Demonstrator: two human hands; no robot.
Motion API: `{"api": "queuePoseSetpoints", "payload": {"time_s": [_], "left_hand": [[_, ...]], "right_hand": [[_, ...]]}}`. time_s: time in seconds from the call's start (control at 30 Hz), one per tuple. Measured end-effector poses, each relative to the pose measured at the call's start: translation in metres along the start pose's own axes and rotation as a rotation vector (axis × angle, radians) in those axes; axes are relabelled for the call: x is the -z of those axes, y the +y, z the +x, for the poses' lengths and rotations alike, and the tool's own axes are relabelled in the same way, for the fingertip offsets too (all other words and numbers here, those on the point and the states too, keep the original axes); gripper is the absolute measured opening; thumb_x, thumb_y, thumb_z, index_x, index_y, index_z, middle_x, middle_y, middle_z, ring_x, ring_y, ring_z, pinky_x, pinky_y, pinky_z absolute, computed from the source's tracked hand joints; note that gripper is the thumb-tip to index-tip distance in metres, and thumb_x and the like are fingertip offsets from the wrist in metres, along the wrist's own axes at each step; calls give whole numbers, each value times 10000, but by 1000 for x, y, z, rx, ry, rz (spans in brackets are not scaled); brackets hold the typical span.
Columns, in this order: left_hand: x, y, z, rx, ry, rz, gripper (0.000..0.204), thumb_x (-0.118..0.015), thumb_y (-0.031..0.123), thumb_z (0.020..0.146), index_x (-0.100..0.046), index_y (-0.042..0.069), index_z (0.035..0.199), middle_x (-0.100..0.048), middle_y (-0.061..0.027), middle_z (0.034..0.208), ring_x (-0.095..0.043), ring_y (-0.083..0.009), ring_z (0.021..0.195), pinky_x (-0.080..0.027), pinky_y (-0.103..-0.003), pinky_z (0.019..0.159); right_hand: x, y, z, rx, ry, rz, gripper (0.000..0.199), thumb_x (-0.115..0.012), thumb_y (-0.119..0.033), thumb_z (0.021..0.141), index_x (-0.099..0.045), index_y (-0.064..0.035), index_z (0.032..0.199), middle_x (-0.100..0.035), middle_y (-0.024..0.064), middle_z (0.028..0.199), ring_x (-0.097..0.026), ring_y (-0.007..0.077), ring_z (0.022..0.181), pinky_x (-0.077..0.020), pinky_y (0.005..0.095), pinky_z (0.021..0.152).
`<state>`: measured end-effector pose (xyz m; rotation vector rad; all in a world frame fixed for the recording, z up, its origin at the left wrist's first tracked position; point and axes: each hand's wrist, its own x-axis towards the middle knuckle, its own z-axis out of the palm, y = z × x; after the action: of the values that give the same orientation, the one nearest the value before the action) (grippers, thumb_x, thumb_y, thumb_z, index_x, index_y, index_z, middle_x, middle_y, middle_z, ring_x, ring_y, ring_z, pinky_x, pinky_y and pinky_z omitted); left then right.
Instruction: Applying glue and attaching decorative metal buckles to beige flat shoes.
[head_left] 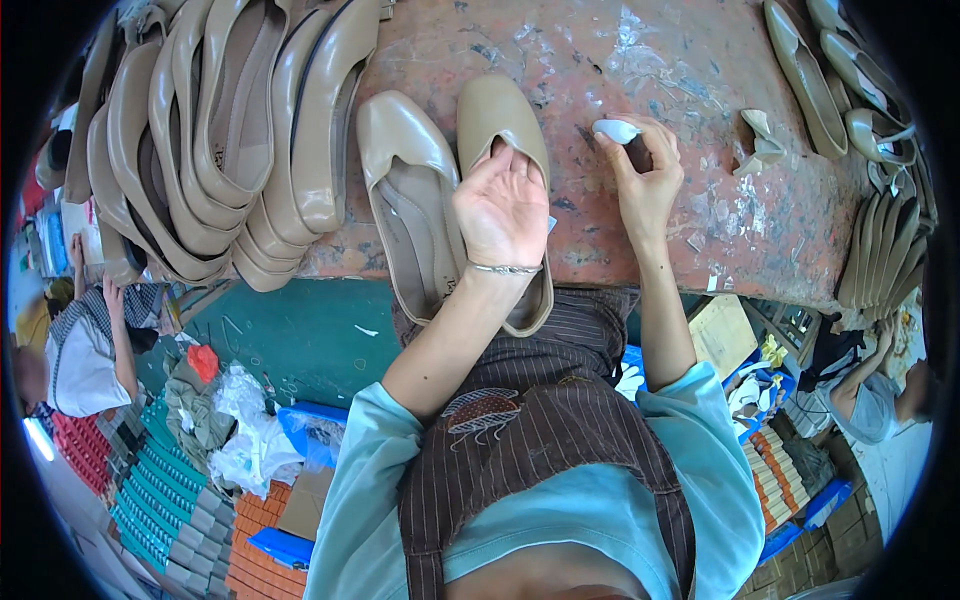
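Note:
My left hand (500, 215) reaches palm up into a beige square-toed flat shoe (500, 105). Its fingers extend under the shoe's upper, and their tips are hidden there. Beside it on the left lies a second beige flat shoe (405, 130), glossier, its insole showing. Both heels jut over the table's near edge. To the right, my right hand (648, 170) pinches a small, rounded white piece (617, 131) between thumb and fingers, just above the table. What that piece is, I cannot make out.
Rows of beige shoes (235, 110) crowd the worn reddish table (440, 45) at left. More flats (805, 80) stand at right, near a crumpled cream scrap (760, 143). Below are blue crates (310, 435) and plastic bags (245, 410). Other people sit at both sides.

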<state>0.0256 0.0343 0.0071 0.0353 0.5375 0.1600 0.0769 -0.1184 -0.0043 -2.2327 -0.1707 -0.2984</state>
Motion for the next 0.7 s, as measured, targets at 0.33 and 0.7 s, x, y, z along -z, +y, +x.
{"api": "queuePoseSetpoints", "payload": {"time_s": [0.33,0.7], "left_hand": [[-6,0,-3,84,107,137,229,-523,226,951,-532,66,1114,-595,-35,1123,-528,-167,1101,-406,-326,970],[4,-4,-32,93,229,237,30,-582,72,900,-587,43,910,-615,-27,912,-563,-100,832,-455,-275,809]], "right_hand": [[25,-18,0,-118,-176,384,187,-719,-12,754,-667,-1,933,-685,56,919,-602,107,777,-472,249,682],[28,-37,-5,250,-389,73,254,-753,-105,688,-677,-31,918,-648,88,827,-606,237,731,-482,323,638]]}}
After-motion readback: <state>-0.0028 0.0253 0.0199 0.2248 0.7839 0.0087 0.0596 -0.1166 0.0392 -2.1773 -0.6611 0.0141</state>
